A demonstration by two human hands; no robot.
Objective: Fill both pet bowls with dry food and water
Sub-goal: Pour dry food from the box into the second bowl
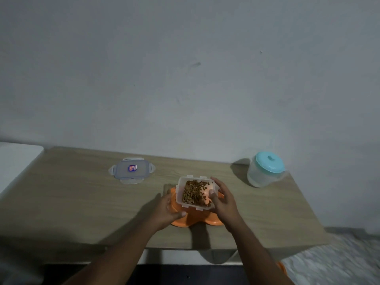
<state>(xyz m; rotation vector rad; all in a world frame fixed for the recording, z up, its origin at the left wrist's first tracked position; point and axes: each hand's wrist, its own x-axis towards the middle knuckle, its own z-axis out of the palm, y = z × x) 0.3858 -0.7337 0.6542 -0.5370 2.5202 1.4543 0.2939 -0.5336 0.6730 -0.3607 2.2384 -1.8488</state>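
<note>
Single tub (pixel 179 192), lid (pixel 131 168), jug (pixel 263 171), feeder (pixel 197 220) (one each)

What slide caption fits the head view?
Right hand holds open kibble container over orange double bowl, left hand gripping the bowl; lid and jug sit on table.

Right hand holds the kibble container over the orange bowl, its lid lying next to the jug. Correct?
No. In the head view the lid lies far left of the jug, across the table; the right hand does hold the kibble container over the orange bowl.
</note>
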